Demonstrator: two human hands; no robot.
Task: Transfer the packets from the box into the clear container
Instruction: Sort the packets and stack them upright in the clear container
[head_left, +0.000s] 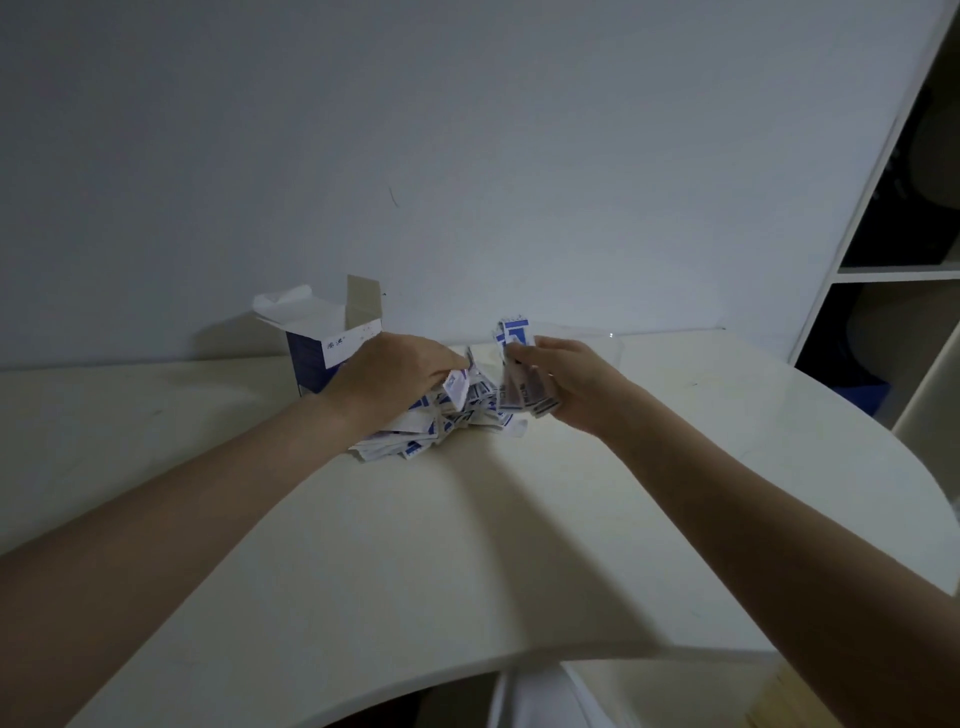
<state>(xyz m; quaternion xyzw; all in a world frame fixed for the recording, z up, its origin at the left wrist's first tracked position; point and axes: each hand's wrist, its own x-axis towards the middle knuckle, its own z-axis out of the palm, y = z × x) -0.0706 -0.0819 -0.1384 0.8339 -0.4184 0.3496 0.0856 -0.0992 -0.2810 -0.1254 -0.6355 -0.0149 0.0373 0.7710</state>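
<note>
A pile of small white-and-blue packets (441, 423) lies on the cream table (395, 545) near the wall. My left hand (387, 376) lies over the left of the pile, its fingers curled round a few packets. My right hand (561, 382) holds a bunch of packets (519, 395) just right of the pile. The open blue-and-white box (324, 345) stands behind my left hand. The clear container (582, 338) sits behind my right hand, faint against the wall, with packets (511, 330) upright at its left end.
A white wall rises directly behind the table. A white shelf unit (883, 270) with dark compartments stands at the right. The table's rounded edge curves along the right and front.
</note>
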